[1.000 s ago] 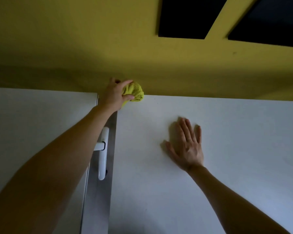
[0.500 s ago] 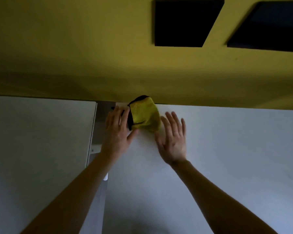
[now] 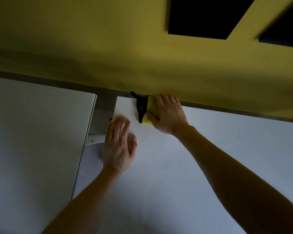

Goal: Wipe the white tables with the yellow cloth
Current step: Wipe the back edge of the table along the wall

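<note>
Dim, underexposed pic; white table (image 3: 159, 157) brightest mid-frame, corners dark, slight blur, wide-angle bend at edges.

yellow cloth (image 3: 151, 105) with black edge, white tables (image 3: 210, 157), yellow wall (image 3: 91, 48)
</note>
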Tool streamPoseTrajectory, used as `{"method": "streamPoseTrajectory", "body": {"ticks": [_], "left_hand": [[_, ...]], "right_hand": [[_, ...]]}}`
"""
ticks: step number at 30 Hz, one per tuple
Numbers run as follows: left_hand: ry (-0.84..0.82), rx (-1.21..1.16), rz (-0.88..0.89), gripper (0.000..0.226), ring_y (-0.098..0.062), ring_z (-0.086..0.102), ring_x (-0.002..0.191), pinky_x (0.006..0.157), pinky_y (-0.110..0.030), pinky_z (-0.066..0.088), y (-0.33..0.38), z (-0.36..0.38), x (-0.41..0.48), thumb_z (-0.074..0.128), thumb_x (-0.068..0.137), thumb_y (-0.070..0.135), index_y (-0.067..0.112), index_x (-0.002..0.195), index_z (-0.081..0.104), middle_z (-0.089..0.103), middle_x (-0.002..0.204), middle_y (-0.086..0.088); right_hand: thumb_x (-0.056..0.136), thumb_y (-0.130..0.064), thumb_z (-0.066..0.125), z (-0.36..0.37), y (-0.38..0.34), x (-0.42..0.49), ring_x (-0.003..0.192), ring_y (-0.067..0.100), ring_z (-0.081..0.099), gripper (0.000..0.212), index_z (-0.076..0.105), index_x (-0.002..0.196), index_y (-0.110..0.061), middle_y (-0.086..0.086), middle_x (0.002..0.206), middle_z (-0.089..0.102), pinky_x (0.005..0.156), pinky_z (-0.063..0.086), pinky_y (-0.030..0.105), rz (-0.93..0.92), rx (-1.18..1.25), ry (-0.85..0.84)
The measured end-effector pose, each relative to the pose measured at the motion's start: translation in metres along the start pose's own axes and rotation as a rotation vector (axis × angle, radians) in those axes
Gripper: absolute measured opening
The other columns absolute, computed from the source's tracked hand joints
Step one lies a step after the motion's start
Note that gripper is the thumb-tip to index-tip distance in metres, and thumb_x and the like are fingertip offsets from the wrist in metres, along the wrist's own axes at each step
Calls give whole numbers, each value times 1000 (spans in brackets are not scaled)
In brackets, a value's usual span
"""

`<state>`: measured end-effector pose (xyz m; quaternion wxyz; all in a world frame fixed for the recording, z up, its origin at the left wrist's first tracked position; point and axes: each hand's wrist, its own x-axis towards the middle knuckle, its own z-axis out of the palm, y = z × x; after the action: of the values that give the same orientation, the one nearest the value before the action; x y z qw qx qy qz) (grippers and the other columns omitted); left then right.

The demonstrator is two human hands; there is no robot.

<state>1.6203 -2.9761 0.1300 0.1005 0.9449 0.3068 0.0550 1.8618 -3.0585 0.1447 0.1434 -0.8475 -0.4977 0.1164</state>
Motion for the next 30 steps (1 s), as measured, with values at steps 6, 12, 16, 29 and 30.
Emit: {"method": "streamPoseTrajectory", "body": {"ticks": [6, 12, 16, 29, 30], "left_hand": [[28, 26, -115, 64, -38, 38, 156, 127, -57, 34, 7, -2, 2, 57, 106, 47, 6, 155, 51, 42, 166, -20], [5, 4, -97, 63, -39, 36, 157, 125, -57, 37, 3, -3, 2, 57, 105, 47, 7, 154, 50, 37, 169, -21], [2, -3, -87, 65, -38, 34, 159, 126, -55, 37, 1, -2, 2, 53, 107, 49, 5, 156, 50, 37, 170, -21], [8, 49, -58, 63, -43, 38, 156, 133, -59, 22, 1, -7, 5, 48, 108, 50, 5, 153, 53, 42, 166, -24], [13, 46, -44, 62, -42, 37, 157, 133, -60, 23, 1, -6, 5, 48, 108, 48, 5, 153, 54, 41, 167, -24]], "right_hand": [[92, -71, 68, 9, -56, 80, 114, 37, 66, 76, 43, 146, -23, 9, 125, 69, 95, 54, 46, -46, 184, -322], [95, -72, 64, -23, 27, 6, 104, 40, 68, 60, 56, 119, -18, 11, 112, 70, 77, 45, 40, 158, 143, -86], [101, -60, 62, -14, 9, 15, 109, 40, 65, 51, 62, 120, -13, 12, 116, 68, 81, 42, 41, 148, 66, -73], [96, -64, 56, -45, 78, -38, 107, 41, 68, 55, 65, 128, -19, 10, 116, 70, 87, 54, 45, 220, 162, -52], [95, -65, 53, -44, 76, -39, 108, 41, 66, 58, 64, 127, -18, 11, 115, 69, 89, 52, 46, 230, 117, -57]]}}
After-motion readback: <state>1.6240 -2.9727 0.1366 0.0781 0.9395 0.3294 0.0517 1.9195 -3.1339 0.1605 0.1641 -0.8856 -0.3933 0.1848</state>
